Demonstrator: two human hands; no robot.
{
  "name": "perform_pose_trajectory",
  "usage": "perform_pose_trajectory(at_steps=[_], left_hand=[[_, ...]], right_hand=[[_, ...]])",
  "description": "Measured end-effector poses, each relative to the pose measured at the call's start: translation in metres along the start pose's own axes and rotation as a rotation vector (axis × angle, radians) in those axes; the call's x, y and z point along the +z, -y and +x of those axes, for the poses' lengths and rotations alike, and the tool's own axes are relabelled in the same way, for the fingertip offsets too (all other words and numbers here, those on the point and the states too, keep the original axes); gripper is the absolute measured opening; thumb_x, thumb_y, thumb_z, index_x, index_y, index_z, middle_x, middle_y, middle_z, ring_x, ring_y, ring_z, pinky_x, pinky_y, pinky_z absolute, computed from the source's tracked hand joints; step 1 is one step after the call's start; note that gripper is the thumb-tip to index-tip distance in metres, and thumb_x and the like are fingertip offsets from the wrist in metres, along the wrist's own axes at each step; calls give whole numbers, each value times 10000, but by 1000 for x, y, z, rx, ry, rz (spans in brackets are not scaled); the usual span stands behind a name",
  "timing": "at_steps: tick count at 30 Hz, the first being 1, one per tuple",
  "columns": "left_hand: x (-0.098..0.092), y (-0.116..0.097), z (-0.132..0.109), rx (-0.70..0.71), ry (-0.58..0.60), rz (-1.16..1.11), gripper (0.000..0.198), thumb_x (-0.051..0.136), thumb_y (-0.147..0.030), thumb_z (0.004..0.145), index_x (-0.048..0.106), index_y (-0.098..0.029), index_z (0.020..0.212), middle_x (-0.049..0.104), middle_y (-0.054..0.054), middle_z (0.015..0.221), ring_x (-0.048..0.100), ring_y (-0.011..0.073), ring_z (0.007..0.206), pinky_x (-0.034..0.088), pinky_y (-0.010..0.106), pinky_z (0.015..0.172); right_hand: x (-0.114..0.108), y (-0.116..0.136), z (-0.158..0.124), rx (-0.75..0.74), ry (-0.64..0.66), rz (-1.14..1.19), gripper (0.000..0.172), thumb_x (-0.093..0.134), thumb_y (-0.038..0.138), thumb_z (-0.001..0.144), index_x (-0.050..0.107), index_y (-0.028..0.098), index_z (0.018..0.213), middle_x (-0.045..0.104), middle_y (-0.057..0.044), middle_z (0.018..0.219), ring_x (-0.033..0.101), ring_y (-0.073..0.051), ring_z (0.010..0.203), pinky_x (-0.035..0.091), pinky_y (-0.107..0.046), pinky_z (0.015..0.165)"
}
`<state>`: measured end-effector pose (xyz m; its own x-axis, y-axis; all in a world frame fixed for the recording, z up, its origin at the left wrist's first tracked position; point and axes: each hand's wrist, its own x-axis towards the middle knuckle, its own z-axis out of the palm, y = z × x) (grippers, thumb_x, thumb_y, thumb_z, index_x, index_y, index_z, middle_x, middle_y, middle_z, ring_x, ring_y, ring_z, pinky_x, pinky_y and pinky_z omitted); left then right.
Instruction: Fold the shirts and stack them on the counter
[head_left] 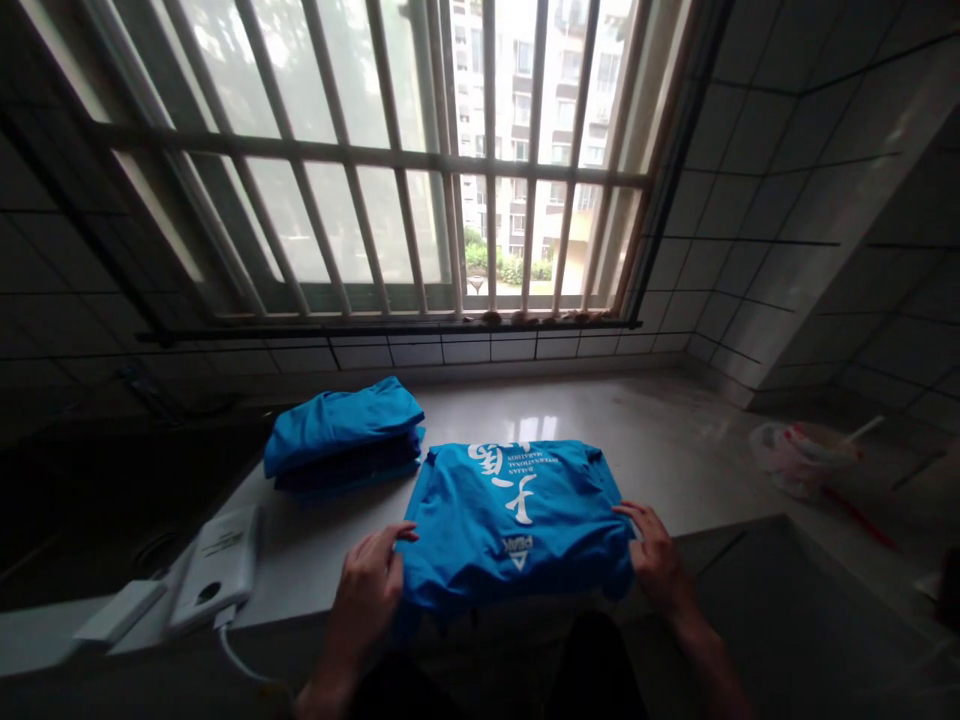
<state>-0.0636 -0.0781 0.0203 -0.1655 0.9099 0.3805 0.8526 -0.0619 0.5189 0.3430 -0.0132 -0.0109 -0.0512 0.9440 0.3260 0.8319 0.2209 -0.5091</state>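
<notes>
A blue shirt point(465, 520) with white printing lies partly folded on the pale counter, its near edge drooping over the counter's front. My left hand point(367, 580) is at the shirt's left side, fingers bent and pressed together on the fabric edge. At the right side, my right hand point(656, 560) pinches the cloth between thumb and fingers. Behind and to the left sits a stack of folded blue clothes point(345, 435), which neither hand touches.
A white power bank point(214, 565) with a cable and a small white box point(121, 612) lie at the counter's left, near a dark sink point(90, 500). A plastic bag point(802, 458) rests far right. The barred window point(397, 160) rises behind the counter point(622, 415).
</notes>
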Motion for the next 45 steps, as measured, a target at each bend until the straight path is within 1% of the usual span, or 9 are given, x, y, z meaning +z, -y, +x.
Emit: perform_pose_trajectory(at_steps=[4, 10, 18, 21, 27, 31, 39, 42, 45], left_hand=[[38, -2, 9, 121, 155, 191, 454, 456, -337, 941, 641, -271, 1351, 607, 76, 1463, 533, 305, 1375, 456, 504, 1116], [74, 20, 12, 129, 157, 332, 486, 425, -369, 991, 576, -289, 1447, 495, 75, 1567, 414, 341, 1469, 397, 559, 1165], [84, 15, 81, 88, 293, 379, 517, 407, -358, 1003, 530, -221, 1486, 427, 127, 1606, 345, 366, 1503, 352, 560, 1183], [82, 9, 89, 47, 355, 406, 538, 415, -381, 1004, 498, -208, 1507, 399, 140, 1619, 349, 374, 1499, 354, 571, 1173], [83, 0, 58, 42, 249, 431, 576, 440, -422, 1004, 486, -161, 1516, 372, 154, 1630, 328, 377, 1508, 335, 538, 1201], [83, -8, 47, -1, 175, 425, 550, 462, -392, 1000, 503, -180, 1506, 399, 144, 1618, 365, 366, 1492, 360, 539, 1191], [75, -56, 9, -67, 217, 414, 625, 436, -553, 991, 531, -186, 1488, 492, 206, 1541, 484, 414, 1379, 471, 563, 1050], [68, -91, -7, -31, 255, 376, 641, 456, -591, 969, 591, -178, 1440, 620, 242, 1378, 580, 427, 1243, 497, 570, 980], [55, -107, -5, 84, 324, 275, 569, 419, -571, 991, 619, -236, 1405, 696, 159, 1231, 644, 336, 1120, 527, 489, 927]], right_hand=[[31, 9, -2, 40, 114, -246, 504, 422, 350, 965, 604, 245, 1423, 501, -118, 1542, 467, -305, 1425, 401, -467, 1155], [51, 22, 6, 76, 186, -543, 562, 423, 338, 1009, 451, 185, 1549, 379, -196, 1610, 378, -340, 1483, 303, -500, 1199], [41, 32, 102, 82, 354, -539, 581, 332, 357, 1055, 319, 156, 1600, 297, -201, 1647, 296, -318, 1522, 256, -500, 1214], [29, 47, 125, 72, 447, -486, 584, 332, 388, 1056, 313, 183, 1603, 289, -178, 1656, 281, -305, 1529, 231, -549, 1215], [42, 85, 55, 129, 379, -464, 612, 373, 488, 1033, 383, 218, 1582, 336, -220, 1627, 367, -376, 1478, 368, -510, 1134], [63, 86, 27, 146, 386, -499, 636, 422, 478, 1019, 335, 233, 1600, 276, -232, 1649, 277, -430, 1507, 264, -579, 1169], [56, 53, 105, 40, 460, -383, 580, 379, 426, 1035, 364, 253, 1588, 215, -151, 1689, 181, -371, 1551, 175, -587, 1216], [42, 48, 141, -32, 541, -334, 539, 436, 342, 1015, 434, 269, 1549, 278, -116, 1674, 247, -335, 1537, 203, -581, 1219], [30, 56, 153, -126, 399, -282, 485, 475, 177, 958, 583, 203, 1431, 401, -154, 1608, 394, -341, 1458, 272, -581, 1197]])
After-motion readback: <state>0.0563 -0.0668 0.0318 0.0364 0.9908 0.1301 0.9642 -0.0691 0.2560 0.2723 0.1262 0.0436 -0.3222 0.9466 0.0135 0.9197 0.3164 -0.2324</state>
